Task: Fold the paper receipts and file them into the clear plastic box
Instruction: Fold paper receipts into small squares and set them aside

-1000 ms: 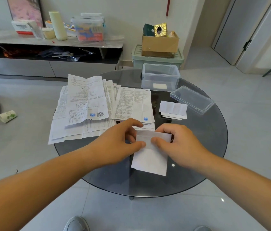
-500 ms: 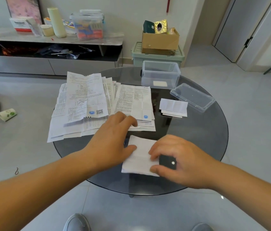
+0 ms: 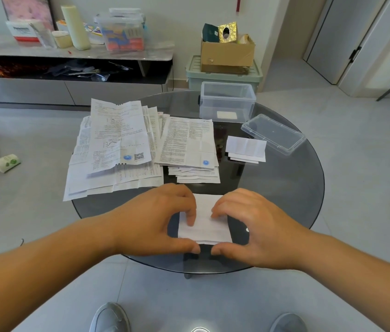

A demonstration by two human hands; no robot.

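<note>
Papers (image 3: 117, 149) are spread on the left of the counter (image 3: 297, 192). Near the front edge, the left hand (image 3: 155, 221) is curled over a folded receipt (image 3: 204, 226), fingers (image 3: 191, 218) pressed on top and thumb at its near edge. The right hand (image 3: 256, 226) is set the same way on the other side. Farther back, folded slips (image 3: 246, 148) are stacked beside the lid (image 3: 273, 137), before the open box (image 3: 227, 101).

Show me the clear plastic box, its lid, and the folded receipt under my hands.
clear plastic box (image 3: 227, 101): head view, front wall.
lid (image 3: 273, 135): head view, flat middle.
folded receipt (image 3: 204, 226): head view, bare middle.
</note>
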